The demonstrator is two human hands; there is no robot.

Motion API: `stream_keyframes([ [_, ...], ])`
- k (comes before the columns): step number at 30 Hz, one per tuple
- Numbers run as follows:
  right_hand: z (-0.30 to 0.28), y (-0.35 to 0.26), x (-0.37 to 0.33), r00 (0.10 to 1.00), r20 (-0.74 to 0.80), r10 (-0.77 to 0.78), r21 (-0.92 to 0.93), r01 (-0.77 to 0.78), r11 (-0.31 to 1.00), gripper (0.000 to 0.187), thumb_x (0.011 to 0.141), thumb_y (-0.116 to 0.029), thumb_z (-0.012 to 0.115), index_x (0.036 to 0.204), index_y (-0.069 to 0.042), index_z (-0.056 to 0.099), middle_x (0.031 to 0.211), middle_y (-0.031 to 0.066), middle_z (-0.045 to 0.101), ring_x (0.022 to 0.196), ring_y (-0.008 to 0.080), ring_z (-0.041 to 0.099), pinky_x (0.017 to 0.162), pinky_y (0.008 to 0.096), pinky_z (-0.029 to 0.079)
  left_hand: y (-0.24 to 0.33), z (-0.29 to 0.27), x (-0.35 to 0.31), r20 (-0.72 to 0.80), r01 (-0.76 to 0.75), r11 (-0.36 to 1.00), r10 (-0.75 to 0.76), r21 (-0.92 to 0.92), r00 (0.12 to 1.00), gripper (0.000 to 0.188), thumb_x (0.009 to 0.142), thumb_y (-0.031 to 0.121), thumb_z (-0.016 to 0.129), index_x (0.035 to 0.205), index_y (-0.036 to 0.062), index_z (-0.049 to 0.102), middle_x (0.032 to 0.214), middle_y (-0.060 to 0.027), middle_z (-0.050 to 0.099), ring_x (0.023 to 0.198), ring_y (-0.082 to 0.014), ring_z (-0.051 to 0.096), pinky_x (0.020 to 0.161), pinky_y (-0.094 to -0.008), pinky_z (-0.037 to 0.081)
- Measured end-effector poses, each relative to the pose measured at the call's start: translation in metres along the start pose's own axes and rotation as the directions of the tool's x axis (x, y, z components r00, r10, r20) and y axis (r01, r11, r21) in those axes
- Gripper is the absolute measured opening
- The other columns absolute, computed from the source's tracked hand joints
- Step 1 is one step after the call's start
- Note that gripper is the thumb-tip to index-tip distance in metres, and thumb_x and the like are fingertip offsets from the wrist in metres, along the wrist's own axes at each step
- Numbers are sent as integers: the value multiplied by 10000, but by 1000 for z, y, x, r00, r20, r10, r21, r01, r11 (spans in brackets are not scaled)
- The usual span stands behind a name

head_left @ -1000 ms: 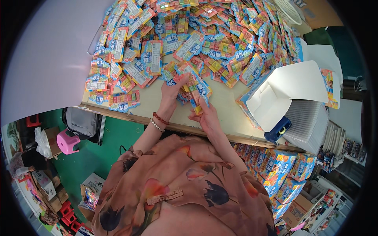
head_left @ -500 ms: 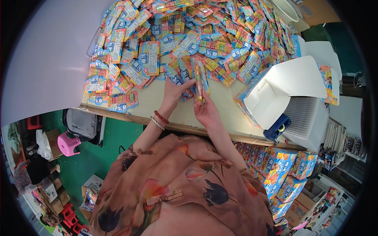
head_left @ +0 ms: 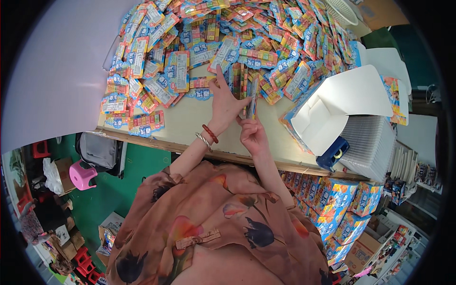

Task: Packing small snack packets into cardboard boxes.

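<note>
My right hand (head_left: pixel 253 135) is closed round the lower end of a small stack of candy blister packs (head_left: pixel 251 97), held upright on edge just over the table. My left hand (head_left: pixel 225 105) is open, its thumb against the left side of the stack. Its index finger stretches up to the lower end of a blister pack (head_left: pixel 225 54) lying printed back up at the near side of a large heap of such packs (head_left: pixel 259 57). The cards are blue, yellow and pink, with small coloured pieces under clear plastic.
An open white-lined box (head_left: pixel 323 118) stands right of my hands, a blue tape dispenser (head_left: pixel 333 154) by its near corner. Beside them is a stack of clear plastic trays (head_left: pixel 370 147). Printed cartons (head_left: pixel 332 199) are piled below the table. A pink stool (head_left: pixel 82 175) is on the green floor.
My left hand has let its fingers off the held packs and reached up toward a loose one in the heap. My right hand has shifted slightly right with the stack.
</note>
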State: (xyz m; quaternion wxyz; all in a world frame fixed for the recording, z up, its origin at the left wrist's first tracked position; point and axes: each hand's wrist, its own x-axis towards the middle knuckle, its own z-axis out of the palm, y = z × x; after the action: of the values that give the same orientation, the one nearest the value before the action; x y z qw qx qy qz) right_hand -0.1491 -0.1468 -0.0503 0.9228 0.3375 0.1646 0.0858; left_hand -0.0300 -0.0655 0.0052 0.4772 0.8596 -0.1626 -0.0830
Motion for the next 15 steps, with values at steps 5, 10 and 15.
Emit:
stream_keyframes([
  [5,-9,-1,-7,997,-46,-64,-89,60,994,363,966,-338,536,985,24,541,686,-10,482,532,72,514,537,214,529,6,20,-11,-43,-8,993,3,-114,999,1151,676,102,770,1493,91,-40,1426,-291,201,1221,-459,415,886,-435,490],
  [10,-22,-4,-14,993,-44,-107,-141,100,985,380,960,-379,541,933,1,538,766,21,552,582,83,573,552,222,549,8,21,-22,-116,-175,978,161,-118,980,1134,684,89,752,1496,91,-39,1523,-251,126,1290,-428,383,881,-431,493],
  [15,-28,-6,-18,952,-112,-285,-435,211,876,397,959,-366,541,1049,20,512,837,68,610,651,121,622,618,244,583,1,14,-18,-34,-81,982,77,-170,996,1043,681,46,697,1497,48,46,1485,-240,254,1301,-400,387,961,-405,444],
])
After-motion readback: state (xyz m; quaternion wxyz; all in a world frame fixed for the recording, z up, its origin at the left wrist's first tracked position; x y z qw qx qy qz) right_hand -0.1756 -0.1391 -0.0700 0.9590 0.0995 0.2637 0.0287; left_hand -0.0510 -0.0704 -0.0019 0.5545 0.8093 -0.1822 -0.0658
